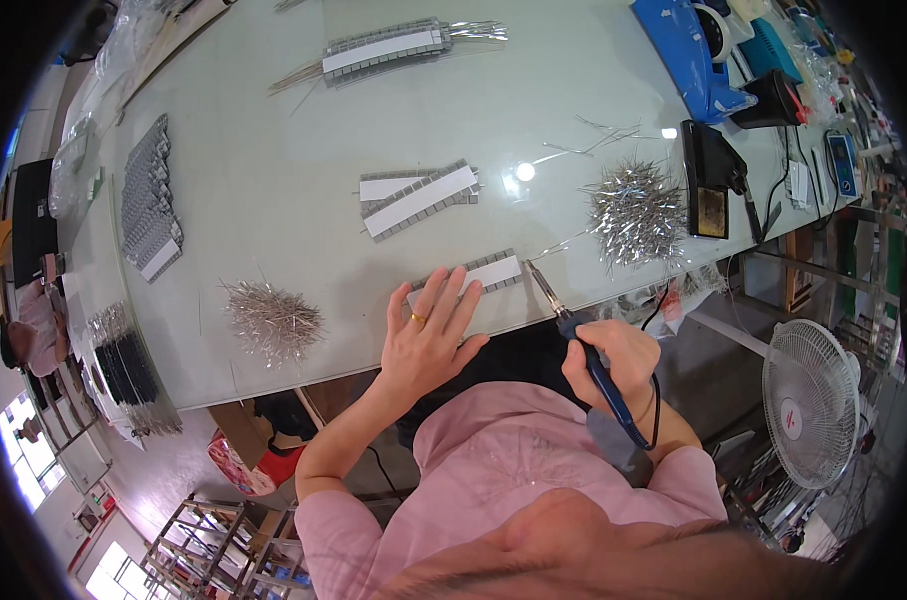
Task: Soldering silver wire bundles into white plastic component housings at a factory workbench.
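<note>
My left hand [421, 335] lies flat with its fingers stretched out, pressing on a short strip [496, 272] with a white face and small grey metal segments along its edges. The fingers cover the strip's left part. In my closed right hand [619, 362] is a soldering iron [547, 288] with a dark blue handle, its tip at or close to the strip's right end. I cannot tell whether the tip touches. A thin silvery wire runs near that end, toward a heap of cut wire leads [638, 213] on the right.
Two crossed strips [421, 198] lie farther off, behind them a wired bundle of strips [386, 50]. Another wire heap [274, 320] and stacked strips [152, 200] are on the left. An iron stand [712, 185], a blue tape dispenser [684, 60] and a fan [812, 402] are right.
</note>
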Demonstrator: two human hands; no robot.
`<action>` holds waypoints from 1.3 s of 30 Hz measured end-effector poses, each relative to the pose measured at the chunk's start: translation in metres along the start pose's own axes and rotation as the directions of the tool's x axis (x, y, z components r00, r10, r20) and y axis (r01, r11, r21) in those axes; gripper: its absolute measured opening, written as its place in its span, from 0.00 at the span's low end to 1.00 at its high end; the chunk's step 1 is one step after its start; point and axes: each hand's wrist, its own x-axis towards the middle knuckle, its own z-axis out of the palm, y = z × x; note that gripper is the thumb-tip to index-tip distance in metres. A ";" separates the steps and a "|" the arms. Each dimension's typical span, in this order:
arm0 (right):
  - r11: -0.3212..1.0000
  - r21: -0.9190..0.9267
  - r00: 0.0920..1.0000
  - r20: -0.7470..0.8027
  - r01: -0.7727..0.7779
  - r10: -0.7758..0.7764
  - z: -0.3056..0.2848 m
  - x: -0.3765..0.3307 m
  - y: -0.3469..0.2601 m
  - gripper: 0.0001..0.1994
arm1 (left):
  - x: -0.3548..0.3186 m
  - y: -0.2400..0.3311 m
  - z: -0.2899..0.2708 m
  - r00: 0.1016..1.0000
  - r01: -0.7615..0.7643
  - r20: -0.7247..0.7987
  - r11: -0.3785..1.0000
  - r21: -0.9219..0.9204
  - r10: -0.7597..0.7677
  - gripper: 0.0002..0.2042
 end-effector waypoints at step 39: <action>0.987 0.145 0.993 0.102 -0.071 0.056 0.034 0.006 -0.016 0.09 | -0.092 -0.024 -0.017 0.877 0.438 -0.223 0.899 0.006 -0.425 0.30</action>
